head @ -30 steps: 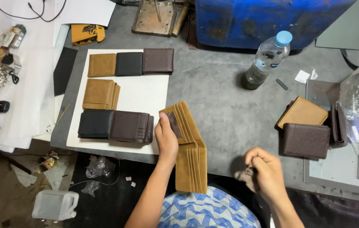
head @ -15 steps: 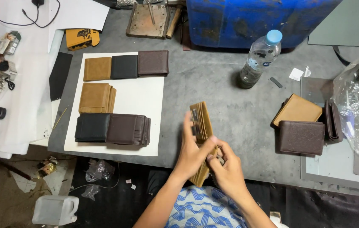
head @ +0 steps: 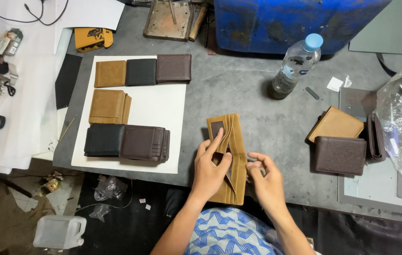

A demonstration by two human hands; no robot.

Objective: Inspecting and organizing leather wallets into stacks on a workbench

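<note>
Both hands pinching one open tan wallet (head: 229, 156) — card slots up, seemingly empty.

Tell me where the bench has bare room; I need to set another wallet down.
Bare grey top lies between the white sheet and the water bottle, above the open tan wallet. The sheet's right half is also free. Crowded: its left side and the right-hand wallet pile.

wallet (head: 231, 141): matt tan leather | bottle (head: 295, 66): clear plastic | table (head: 257, 94): dull grey
</note>
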